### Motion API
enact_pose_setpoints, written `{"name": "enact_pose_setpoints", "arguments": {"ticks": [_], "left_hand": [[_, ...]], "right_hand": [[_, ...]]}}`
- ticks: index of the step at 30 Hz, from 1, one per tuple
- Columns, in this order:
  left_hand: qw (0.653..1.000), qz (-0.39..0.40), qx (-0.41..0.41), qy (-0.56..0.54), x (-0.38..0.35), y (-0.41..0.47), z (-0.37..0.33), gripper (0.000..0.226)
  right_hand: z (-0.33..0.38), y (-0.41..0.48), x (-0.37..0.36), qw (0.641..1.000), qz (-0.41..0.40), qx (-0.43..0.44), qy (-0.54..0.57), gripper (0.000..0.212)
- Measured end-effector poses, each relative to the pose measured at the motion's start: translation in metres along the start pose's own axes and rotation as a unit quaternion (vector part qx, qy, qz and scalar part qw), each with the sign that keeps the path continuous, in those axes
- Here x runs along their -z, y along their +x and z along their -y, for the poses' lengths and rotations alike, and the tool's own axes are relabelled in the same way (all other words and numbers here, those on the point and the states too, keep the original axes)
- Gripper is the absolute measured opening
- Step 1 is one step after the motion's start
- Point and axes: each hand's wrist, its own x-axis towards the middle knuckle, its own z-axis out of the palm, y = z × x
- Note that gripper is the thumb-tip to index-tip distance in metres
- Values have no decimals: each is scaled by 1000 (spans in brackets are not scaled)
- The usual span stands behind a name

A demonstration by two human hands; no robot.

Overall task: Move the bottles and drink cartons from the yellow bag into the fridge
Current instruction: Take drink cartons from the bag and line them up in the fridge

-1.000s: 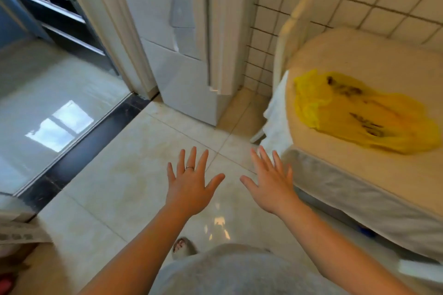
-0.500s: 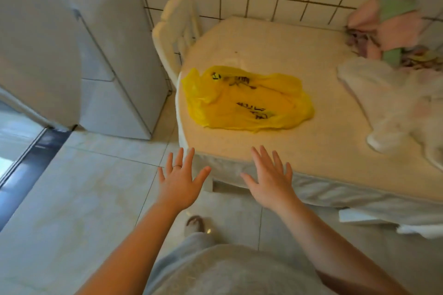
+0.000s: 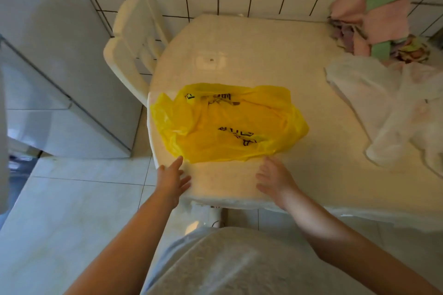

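We reach for the bag (image 3: 227,124) with both hands. Our left hand (image 3: 171,179) is at the lower left of it and our right hand (image 3: 274,178) at the lower right. The fingers (image 3: 178,161) of both are spread loosely and hold nothing, and the right fingertips come just up to the near hem.

As we judge it, the step is opening the bag. We would do well to pinch only the top layer of film at the near edge and lift it gently, with the other hand pressing the lower layer onto the table (image 3: 251,38). That should stop the thin plastic sliding away. (We cannot tell which end is the mouth; the bunched left end seems likelier.)

The bag lies mid-frame on the table's left half, near the edge. It is yellow, translucent, creased and printed in black. It looks nearly flat, and no bottle or carton shape shows through. The fridge (image 3: 55,55) stands at the upper left.
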Motion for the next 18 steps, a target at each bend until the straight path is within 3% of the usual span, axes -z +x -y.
{"name": "enact_pose_setpoints", "arguments": {"ticks": [2, 5, 9, 18], "left_hand": [[1000, -3, 10, -13, -6, 16, -12, 70], [1000, 12, 12, -16, -15, 34, -27, 66], [999, 40, 4, 0, -34, 54, -48, 55], [997, 75, 18, -25, -97, 112, -121, 50]], "right_hand": [[13, 15, -2, 998, -16, -30, 61, 21], [32, 35, -7, 986, -42, -65, 145, 38], [57, 57, -18, 967, -49, -89, 233, 37], [139, 121, -31, 958, -55, -65, 273, 53]]}}
